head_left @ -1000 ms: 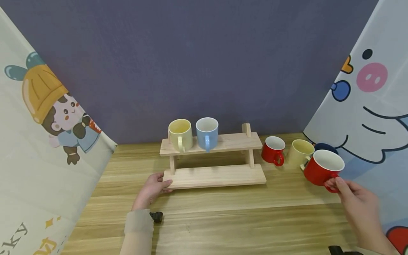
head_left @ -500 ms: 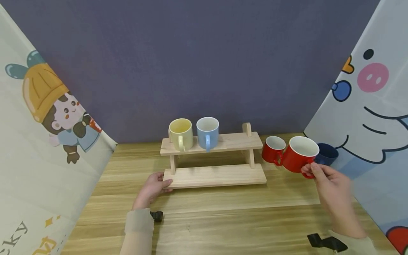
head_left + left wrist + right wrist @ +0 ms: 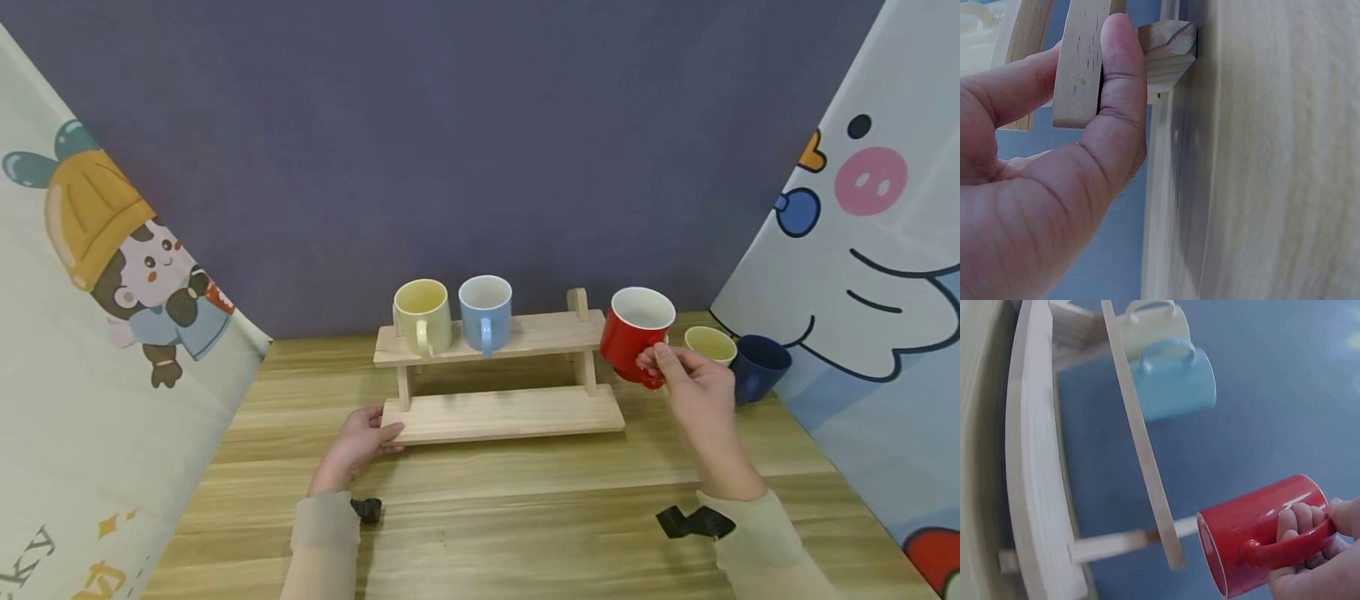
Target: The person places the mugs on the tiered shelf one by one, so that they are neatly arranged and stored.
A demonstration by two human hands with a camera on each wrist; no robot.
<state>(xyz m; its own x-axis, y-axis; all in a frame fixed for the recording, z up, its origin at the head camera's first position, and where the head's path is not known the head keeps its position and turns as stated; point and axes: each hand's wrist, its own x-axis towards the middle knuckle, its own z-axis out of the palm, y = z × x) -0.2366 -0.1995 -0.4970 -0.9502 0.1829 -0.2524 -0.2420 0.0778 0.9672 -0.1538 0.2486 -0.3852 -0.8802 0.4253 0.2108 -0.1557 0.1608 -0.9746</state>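
A two-tier wooden rack (image 3: 510, 414) stands on the table. My left hand (image 3: 358, 443) pinches the left end of its lower board (image 3: 1079, 75) between thumb and fingers. My right hand (image 3: 693, 400) grips a red mug (image 3: 1260, 519) by its handle. In the head view this red mug (image 3: 630, 333) hangs upright in the air by the rack's right end, largely covering a second red mug behind it. On the upper board, a yellow mug (image 3: 429, 329) and a light blue mug (image 3: 486, 321) stand side by side at the left, handles towards me.
Right of the rack, a pale yellow mug (image 3: 708, 343) stands partly behind my right hand, beside a dark blue mug (image 3: 757, 367). A dark wall (image 3: 480, 150) rises behind the wooden table (image 3: 510, 525). Printed cloths hang at both sides.
My right hand has carried the red mug leftwards and up, from over the yellow and dark blue mugs to the rack's right end. My left hand keeps its hold on the rack.
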